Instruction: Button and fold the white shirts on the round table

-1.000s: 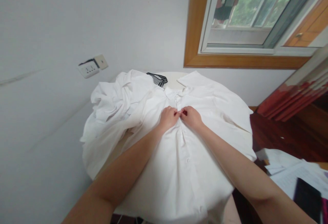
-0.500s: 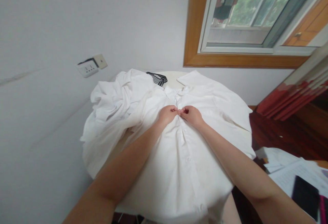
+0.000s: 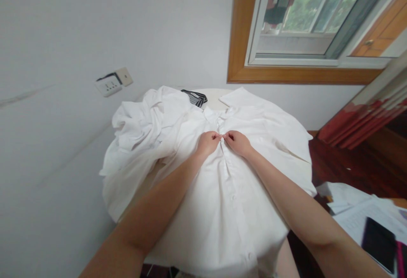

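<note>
A white button-up shirt (image 3: 203,210) lies front side up over a round table (image 3: 213,98), its collar towards the wall. My left hand (image 3: 209,142) pinches the shirt's front placket a little below the collar. Just right of it, my right hand (image 3: 238,142) pinches the same placket, fingertips nearly meeting the left ones. Whatever button sits between the fingers is too small to make out. Lower down the placket, a button (image 3: 233,197) shows, and another lies near the front hem.
Crumpled white cloth (image 3: 138,121) is heaped at the table's left, with a black striped cloth (image 3: 195,98) behind. A wall socket (image 3: 109,85) is at the left. At lower right, a dark phone-like slab (image 3: 379,244) rests on papers (image 3: 352,214). A red-and-white curtain (image 3: 359,121) hangs right.
Both hands stay at the same spot on the placket. Their fingertips have shifted very slightly, with a small gap now showing between them.
</note>
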Demonstrator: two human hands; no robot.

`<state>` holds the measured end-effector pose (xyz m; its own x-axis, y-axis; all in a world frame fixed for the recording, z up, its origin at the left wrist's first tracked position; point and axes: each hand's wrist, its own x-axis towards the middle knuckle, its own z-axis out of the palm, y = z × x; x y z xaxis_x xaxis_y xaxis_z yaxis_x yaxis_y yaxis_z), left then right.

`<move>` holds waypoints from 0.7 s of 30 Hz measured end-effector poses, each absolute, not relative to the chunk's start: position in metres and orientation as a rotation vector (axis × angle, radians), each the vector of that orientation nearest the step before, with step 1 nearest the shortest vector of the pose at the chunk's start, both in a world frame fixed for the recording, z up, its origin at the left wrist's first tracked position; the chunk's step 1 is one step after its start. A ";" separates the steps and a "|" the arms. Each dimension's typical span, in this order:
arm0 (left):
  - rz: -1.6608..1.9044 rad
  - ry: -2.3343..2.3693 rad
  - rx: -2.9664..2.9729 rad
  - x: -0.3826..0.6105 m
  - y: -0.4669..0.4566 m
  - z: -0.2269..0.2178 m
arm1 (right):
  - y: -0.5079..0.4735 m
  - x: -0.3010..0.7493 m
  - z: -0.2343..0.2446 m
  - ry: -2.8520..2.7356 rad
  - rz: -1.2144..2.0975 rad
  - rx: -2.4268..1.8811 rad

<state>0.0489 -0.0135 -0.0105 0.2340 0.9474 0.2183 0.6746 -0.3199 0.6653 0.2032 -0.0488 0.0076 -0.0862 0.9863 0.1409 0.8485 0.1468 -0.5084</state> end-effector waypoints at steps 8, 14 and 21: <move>0.642 1.581 2.569 0.053 -0.027 -0.003 | -0.059 0.187 0.007 -2.147 0.058 -1.858; 0.558 1.567 2.645 0.053 -0.025 -0.007 | -0.055 0.190 0.009 -2.151 0.141 -1.886; 0.545 1.550 2.628 0.051 -0.022 -0.006 | -0.055 0.192 0.008 -2.081 0.227 -1.882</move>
<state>0.0513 -0.0218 -0.0063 0.4381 0.8551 0.2770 0.8403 -0.4991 0.2118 0.1922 -0.0546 0.0084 -0.0765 0.9883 0.1320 0.9364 0.1167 -0.3309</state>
